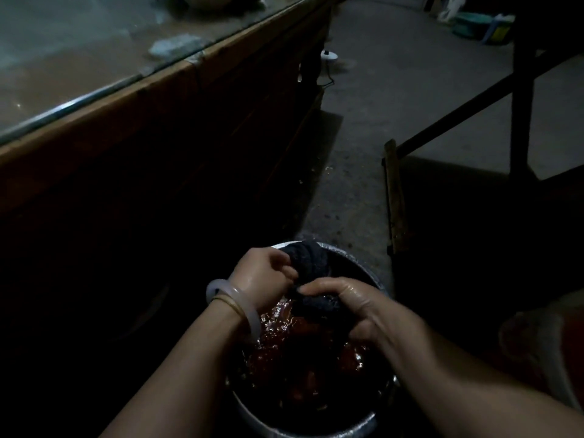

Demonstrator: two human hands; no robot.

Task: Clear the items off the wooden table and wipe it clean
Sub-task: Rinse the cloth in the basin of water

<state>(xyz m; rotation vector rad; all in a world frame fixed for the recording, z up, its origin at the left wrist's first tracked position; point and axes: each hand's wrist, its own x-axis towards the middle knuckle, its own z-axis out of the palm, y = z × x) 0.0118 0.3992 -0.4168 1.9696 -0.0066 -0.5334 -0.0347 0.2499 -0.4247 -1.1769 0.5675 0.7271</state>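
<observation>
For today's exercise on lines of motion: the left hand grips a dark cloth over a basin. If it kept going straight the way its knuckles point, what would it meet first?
The left hand points toward the right hand, so probably the twisted dark cloth it already grips, then that hand. Depth is unclear.

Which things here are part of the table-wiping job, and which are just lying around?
Job: dark cloth, left hand, right hand, basin of water, wooden table.
Lying about: white object with cord, teal tub, wooden plank.

Dark, wet cloth [311, 263], bunched and twisted, held above reddish water in a metal basin [363, 270] on the floor; wooden table [104, 112], glass-topped, stands to the left.
</observation>
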